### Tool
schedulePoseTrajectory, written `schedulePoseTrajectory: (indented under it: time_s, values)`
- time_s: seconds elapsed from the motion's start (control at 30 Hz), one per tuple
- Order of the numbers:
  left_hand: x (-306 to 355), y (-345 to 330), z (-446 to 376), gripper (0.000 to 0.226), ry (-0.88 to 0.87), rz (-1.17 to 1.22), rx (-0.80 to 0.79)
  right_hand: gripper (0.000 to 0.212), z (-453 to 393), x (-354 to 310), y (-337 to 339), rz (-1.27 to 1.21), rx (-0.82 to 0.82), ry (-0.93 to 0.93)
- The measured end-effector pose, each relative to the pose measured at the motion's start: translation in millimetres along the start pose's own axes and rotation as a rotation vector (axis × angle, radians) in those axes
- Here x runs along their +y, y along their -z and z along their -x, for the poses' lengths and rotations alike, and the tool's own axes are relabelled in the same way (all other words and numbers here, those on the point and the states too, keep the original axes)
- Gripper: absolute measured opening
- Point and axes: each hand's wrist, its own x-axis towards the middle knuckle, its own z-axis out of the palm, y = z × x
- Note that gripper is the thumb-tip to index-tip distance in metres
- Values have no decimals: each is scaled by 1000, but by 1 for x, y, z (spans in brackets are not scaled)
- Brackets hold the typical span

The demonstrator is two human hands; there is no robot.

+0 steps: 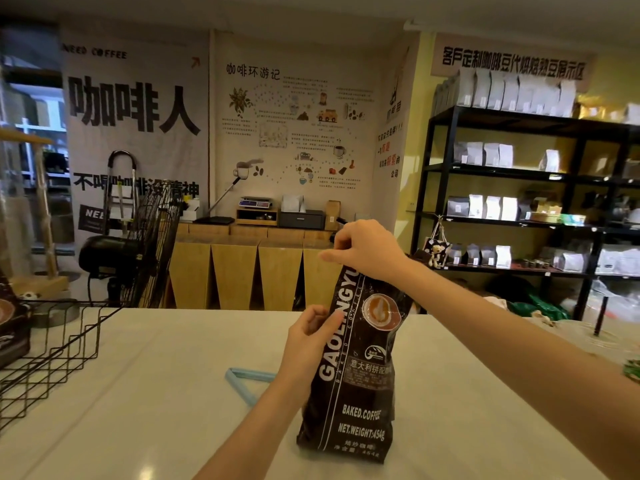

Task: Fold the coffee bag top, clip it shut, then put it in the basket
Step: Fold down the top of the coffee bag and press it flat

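Note:
A tall dark brown coffee bag (360,375) with white lettering stands upright on the white table (156,393), slightly right of centre. My right hand (367,249) pinches the bag's top edge from above. My left hand (308,337) rests against the bag's left side at mid height, thumb and fingers touching it. A light blue clip (247,379) lies open in a V on the table just left of the bag, partly hidden behind my left forearm. A black wire basket (52,351) sits at the table's left edge.
Another dark coffee bag (12,323) stands in the basket's far left. Beyond the table are a black floor fan (145,244), wooden counters (256,268) and black shelves (519,188) with white bags on the right.

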Motion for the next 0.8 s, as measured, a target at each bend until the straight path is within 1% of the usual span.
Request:
schedulePoseTrajectory:
  time_s: [0.07, 0.17, 0.3, 0.4, 0.47, 0.5, 0.6, 0.63, 0.67, 0.7, 0.73, 0.8]
  values:
    - [0, -1, 0, 16, -10, -21, -9, 40, 0, -3, -9, 67, 132, -47]
    - [-1, -3, 3, 16, -57, -58, 16, 50, -4, -10, -13, 142, 225, -68]
    - [-5, -9, 9, 14, -159, -131, 84, 56, -13, -18, -9, 222, 287, -21]
    - [-10, -13, 12, 13, -188, -135, 119, 55, -16, -22, -9, 327, 258, 42]
    - [-12, -13, 12, 14, -196, -137, 128, 49, -18, -21, -12, 382, 216, 86]
    - [-12, -12, 12, 15, -199, -146, 128, 43, -18, -20, -13, 389, 209, 107]
    - [-12, -10, 10, 13, -214, -170, 132, 5, -12, -21, -15, 349, 207, 161]
    - [-12, -10, 10, 12, -220, -175, 144, 8, -11, -19, -16, 356, 234, 201]
    - [-13, -10, 9, 12, -228, -181, 164, 7, -9, -17, -14, 301, 226, 207]
    - [-14, -9, 8, 13, -238, -190, 190, 9, -6, -13, -13, 276, 252, 212]
    - [-15, -8, 7, 13, -249, -199, 217, 16, 0, -12, -10, 242, 263, 193]
    - [-16, -5, 5, 14, -263, -205, 268, 27, 17, -3, -5, 198, 388, 151]
